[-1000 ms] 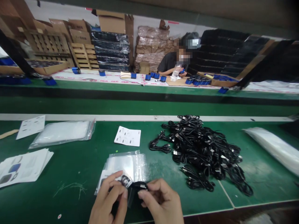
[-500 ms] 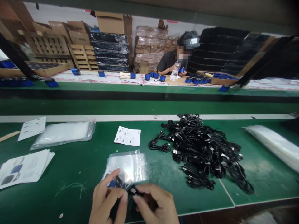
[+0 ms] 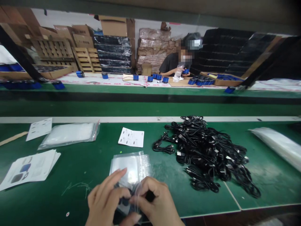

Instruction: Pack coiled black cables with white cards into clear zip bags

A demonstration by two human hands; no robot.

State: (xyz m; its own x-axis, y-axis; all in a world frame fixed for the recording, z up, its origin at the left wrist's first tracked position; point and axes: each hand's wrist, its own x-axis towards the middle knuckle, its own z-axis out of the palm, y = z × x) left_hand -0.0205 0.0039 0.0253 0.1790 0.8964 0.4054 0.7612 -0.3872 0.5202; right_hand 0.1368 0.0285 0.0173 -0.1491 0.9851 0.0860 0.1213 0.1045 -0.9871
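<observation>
Near the front edge of the green table, my left hand (image 3: 104, 199) curls around a small clear plastic bag (image 3: 137, 196). Something dark, apparently a black cable, shows through the plastic beside its fingers. My right hand (image 3: 158, 202) pinches the mouth edge of that same bag between thumb and fingers. Just beyond both hands lies a stack of clear zip bags (image 3: 128, 164), partly covered by my left fingers. To the right spreads a large heap of coiled black USB cables (image 3: 204, 150), with one coil (image 3: 162, 146) at its left side.
Folded printed leaflets (image 3: 131, 137) lie ahead, and more printed sheets (image 3: 35, 166) on the left. A filled plastic pack (image 3: 72, 133) is behind those. Another long plastic pack (image 3: 279, 147) lies far right. Across the bench, a person (image 3: 172, 64) handles a blue device near other blue devices (image 3: 201, 81).
The black cable end between my fingers is now mostly hidden behind plastic. My right hand has shifted to pinching the bag's edge. The view has moved slightly.
</observation>
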